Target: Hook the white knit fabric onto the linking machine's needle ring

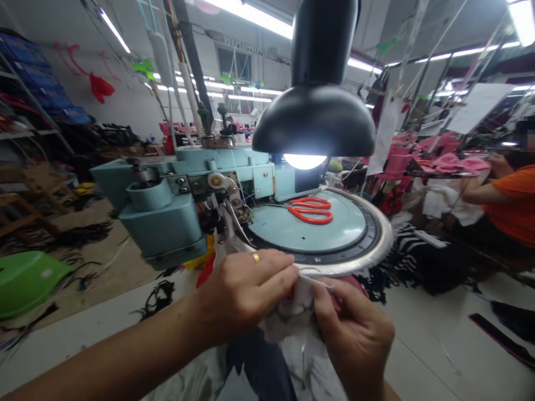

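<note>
A piece of white knitted fabric (297, 314) hangs at the front rim of a round linking machine (334, 236). My left hand (251, 289), with a ring on one finger, has its fingers pressed together on the fabric's top edge, right at the toothed metal rim (321, 272). Just to the right, my right hand (355, 323) pinches the same edge between thumb and fingers, slightly below the rim. Some red material shows behind the fingers. The lower part of the fabric drops towards my lap.
Scissors with orange-red handles (311, 211) lie on the machine's round plate. A black lamp (313, 122) hangs low over it. The machine's green head (167, 217) stands at the left. A green basin (31, 281) sits on the floor. Another person in orange (514, 195) sits at the right.
</note>
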A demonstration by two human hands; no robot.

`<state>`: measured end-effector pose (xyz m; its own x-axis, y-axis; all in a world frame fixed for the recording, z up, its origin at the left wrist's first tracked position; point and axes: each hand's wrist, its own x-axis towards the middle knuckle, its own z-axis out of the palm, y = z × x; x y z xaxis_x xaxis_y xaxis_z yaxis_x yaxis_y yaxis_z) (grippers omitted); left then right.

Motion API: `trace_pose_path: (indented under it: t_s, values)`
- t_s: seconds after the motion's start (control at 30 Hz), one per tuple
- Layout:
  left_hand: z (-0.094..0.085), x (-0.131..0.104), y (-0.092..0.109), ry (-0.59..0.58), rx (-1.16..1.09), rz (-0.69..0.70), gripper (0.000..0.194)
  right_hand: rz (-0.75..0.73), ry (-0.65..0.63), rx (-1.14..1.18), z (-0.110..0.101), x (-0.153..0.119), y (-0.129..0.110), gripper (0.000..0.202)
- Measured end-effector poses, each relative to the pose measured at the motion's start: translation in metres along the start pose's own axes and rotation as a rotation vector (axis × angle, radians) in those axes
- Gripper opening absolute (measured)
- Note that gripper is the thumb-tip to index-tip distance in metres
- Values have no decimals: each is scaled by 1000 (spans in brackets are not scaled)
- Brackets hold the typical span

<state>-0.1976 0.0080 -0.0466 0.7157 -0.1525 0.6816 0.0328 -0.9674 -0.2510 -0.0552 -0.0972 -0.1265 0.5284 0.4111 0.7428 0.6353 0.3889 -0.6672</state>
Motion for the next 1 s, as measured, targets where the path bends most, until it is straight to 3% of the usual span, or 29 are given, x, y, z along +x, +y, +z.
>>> trace_pose_path:
  t_s: [0.33,0.47,0.57,0.73,0.87,1.0]
  values:
    - [4,1,-1,13,-7,12,13,55,7,33,-2,-2,1,7]
    - [3,-2,-5,-5,-107,-81,11,11,-16,-19,-2,0,-3,5]
    - [3,-5,-5,20,-175,-151,9,62,-62,-26,-2,3,-5,9]
    - [6,-6,-3,60,-211,-180,7,44,-114,39,-5,1,-3,5]
    - [7,-9,-5,55,-193,-107,9,-47,-131,46,-8,-1,0,10]
    - [6,-10,-8,70,-54,24,12,-6,-57,0,-7,-1,1,8]
